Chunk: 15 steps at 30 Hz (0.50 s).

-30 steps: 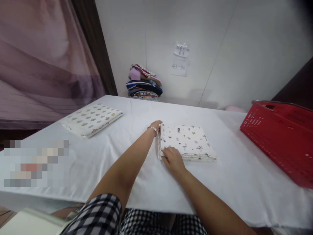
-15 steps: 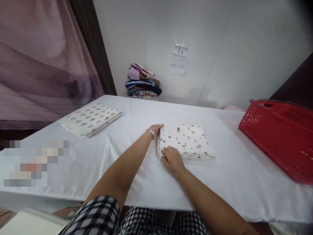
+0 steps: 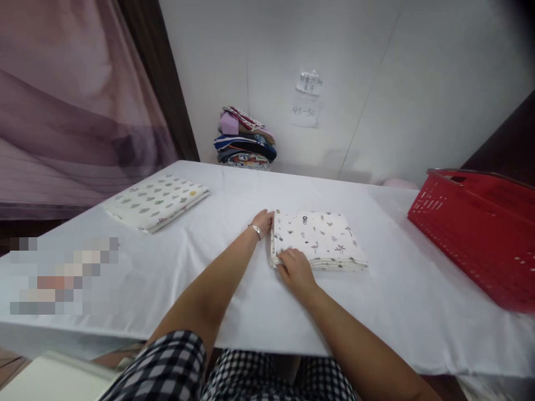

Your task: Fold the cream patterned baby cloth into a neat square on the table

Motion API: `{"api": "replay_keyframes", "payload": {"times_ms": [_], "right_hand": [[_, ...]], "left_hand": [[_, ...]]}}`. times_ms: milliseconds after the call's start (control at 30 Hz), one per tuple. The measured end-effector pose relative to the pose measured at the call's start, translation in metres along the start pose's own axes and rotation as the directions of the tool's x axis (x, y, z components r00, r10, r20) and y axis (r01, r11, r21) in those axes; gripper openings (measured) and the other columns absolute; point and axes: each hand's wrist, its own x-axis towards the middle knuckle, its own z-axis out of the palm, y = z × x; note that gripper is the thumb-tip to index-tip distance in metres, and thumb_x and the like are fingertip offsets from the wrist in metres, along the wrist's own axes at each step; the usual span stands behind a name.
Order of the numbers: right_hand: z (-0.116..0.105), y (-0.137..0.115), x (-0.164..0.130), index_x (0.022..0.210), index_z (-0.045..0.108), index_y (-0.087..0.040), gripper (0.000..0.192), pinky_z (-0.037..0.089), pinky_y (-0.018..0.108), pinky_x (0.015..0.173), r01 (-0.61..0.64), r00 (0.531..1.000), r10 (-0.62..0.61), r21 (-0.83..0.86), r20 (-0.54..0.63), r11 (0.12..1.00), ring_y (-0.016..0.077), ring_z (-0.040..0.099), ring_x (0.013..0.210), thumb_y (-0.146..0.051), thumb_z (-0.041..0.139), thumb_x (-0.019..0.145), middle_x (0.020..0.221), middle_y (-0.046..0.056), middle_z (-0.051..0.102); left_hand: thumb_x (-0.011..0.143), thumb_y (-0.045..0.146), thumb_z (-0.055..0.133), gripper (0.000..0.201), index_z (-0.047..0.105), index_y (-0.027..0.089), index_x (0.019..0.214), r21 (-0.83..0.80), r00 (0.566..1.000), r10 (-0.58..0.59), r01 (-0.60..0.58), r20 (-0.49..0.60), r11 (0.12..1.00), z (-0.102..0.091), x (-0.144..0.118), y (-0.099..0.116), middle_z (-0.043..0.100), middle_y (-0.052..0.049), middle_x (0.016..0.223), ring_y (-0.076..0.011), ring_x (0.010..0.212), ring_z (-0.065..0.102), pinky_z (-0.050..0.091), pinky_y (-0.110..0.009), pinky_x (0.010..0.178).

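A folded white cloth with small printed figures lies flat in the middle of the white-covered table. My left hand rests against its far left corner, fingers on the folded edge. My right hand presses on its near left corner, fingers curled over the edge. A bracelet sits on my left wrist.
A second folded cloth with a leaf-like print lies at the table's far left. A red plastic basket stands at the right edge. A stack of coloured folded fabrics sits by the wall, below a paper note. A pinkish curtain hangs on the left.
Both hands stay on the left edge of the folded cloth. The view has shifted slightly; nothing on the table has moved.
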Motion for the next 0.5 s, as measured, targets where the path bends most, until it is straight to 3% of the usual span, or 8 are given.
{"api": "replay_keyframes", "payload": {"times_ms": [167, 233, 333, 500], "right_hand": [[0.001, -0.001, -0.001, 0.084, 0.056, -0.017, 0.009, 0.034, 0.03, 0.071, 0.004, 0.999, -0.003, 0.027, -0.039, 1.0, 0.0179, 0.046, 0.079, -0.017, 0.048, 0.08, 0.081, 0.005, 0.054], [-0.001, -0.001, 0.0, 0.084, 0.056, -0.017, 0.009, 0.034, 0.03, 0.071, 0.006, 0.999, -0.003, 0.054, -0.055, 0.999, 0.0182, 0.046, 0.079, -0.019, 0.05, 0.078, 0.081, 0.005, 0.054], [-0.006, -0.004, -0.001, 0.086, 0.057, -0.017, 0.012, 0.036, 0.03, 0.072, -0.013, 0.997, 0.023, 0.12, -0.079, 0.993, 0.0181, 0.048, 0.078, -0.024, 0.053, 0.078, 0.08, 0.005, 0.055], [-0.017, -0.011, -0.002, 0.082, 0.059, -0.018, 0.017, 0.039, 0.027, 0.072, -0.149, 0.981, 0.178, 0.297, -0.072, 0.943, 0.0154, 0.051, 0.077, -0.028, 0.046, 0.084, 0.08, 0.004, 0.059]], "left_hand": [[0.07, 0.011, 0.065, 0.029, 0.058, 0.008, 0.097, 0.056, 0.998, -0.017, 0.013, 0.063, 0.998, -0.027, -0.043, -0.014, 0.063, -0.004, 0.064, -0.0123, 0.057, 0.059, 0.048, -0.024, 0.059], [0.067, 0.012, 0.067, 0.019, 0.06, 0.009, 0.085, 0.071, 0.995, -0.016, 0.009, 0.103, 0.997, -0.033, -0.061, -0.025, 0.063, -0.004, 0.064, -0.0123, 0.058, 0.06, 0.049, -0.025, 0.06], [0.067, 0.017, 0.068, 0.015, 0.062, 0.012, 0.08, 0.118, 0.997, 0.013, -0.023, 0.081, 0.993, -0.034, -0.08, -0.039, 0.063, -0.002, 0.062, -0.0106, 0.056, 0.058, 0.048, -0.022, 0.057], [0.072, 0.028, 0.064, 0.015, 0.061, 0.014, 0.077, 0.141, 0.998, 0.028, -0.036, 0.062, 0.989, -0.03, -0.084, -0.043, 0.061, 0.0, 0.06, -0.0106, 0.052, 0.056, 0.046, -0.023, 0.05]]}}
